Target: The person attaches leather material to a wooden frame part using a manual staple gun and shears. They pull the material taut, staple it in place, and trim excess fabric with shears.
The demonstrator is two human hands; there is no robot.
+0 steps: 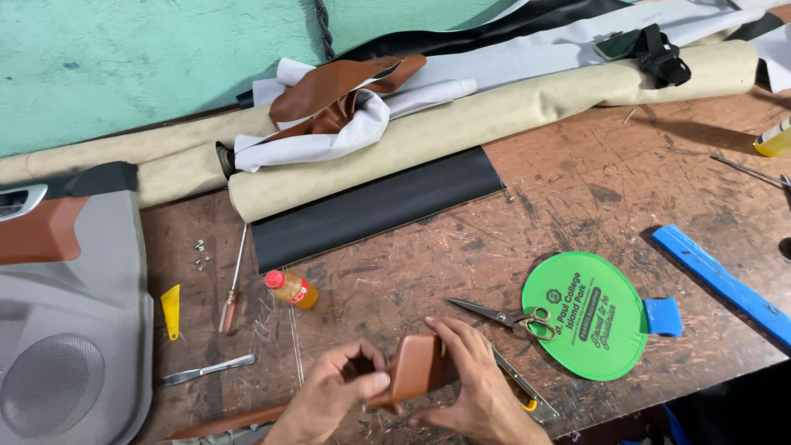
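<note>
Hands, left hand (334,394) and right hand (471,387), both gripped a brown leather-covered curved trim piece (418,368) above the scratched wooden table (577,189); a slipped grip risked dragging the leather across the nearby pointed steel scissors (503,314).

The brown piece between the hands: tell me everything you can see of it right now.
The brown leather-covered piece is a small curved part with a smooth, tan-brown, leather-like skin and rounded edges. It sits low at the near edge of the scratched workbench, tilted with its upper face toward the camera. The left hand pinches its left end, thumb on top; the right hand wraps over its right side. Its underside and far end are hidden by the fingers.
</note>
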